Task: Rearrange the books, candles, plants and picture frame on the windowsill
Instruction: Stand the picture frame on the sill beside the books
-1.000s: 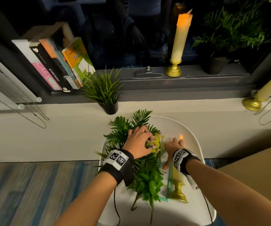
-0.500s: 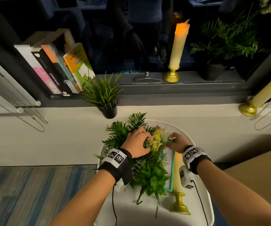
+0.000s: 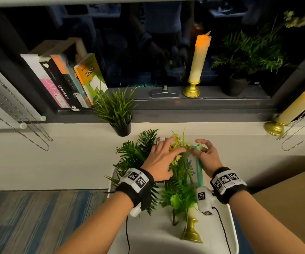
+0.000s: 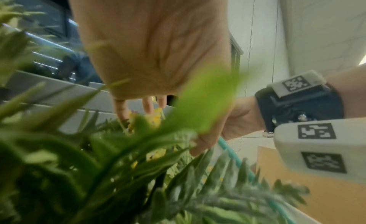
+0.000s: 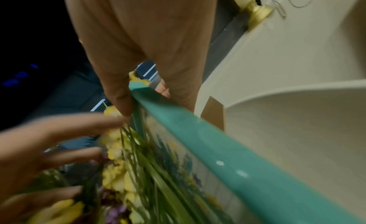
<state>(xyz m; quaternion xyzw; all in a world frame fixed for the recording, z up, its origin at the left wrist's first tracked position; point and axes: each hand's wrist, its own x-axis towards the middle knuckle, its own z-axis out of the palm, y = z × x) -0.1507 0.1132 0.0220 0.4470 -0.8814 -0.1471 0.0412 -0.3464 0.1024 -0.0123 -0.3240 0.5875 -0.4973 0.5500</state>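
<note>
We see the right hand (image 3: 207, 158) pinching the top corner of the teal picture frame (image 3: 199, 170), tilted on edge above the white tray (image 3: 228, 233). The left hand (image 3: 161, 160), fingers straight, rests on the loose greenery (image 3: 179, 191) beside the frame. On the windowsill (image 3: 203, 116) stand books (image 3: 65, 81), a small potted plant (image 3: 117, 111) and a lit candle (image 3: 199, 61).

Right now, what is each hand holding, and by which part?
Right hand pinches the teal picture frame at its top corner. Left hand lies open on the plants.
</note>
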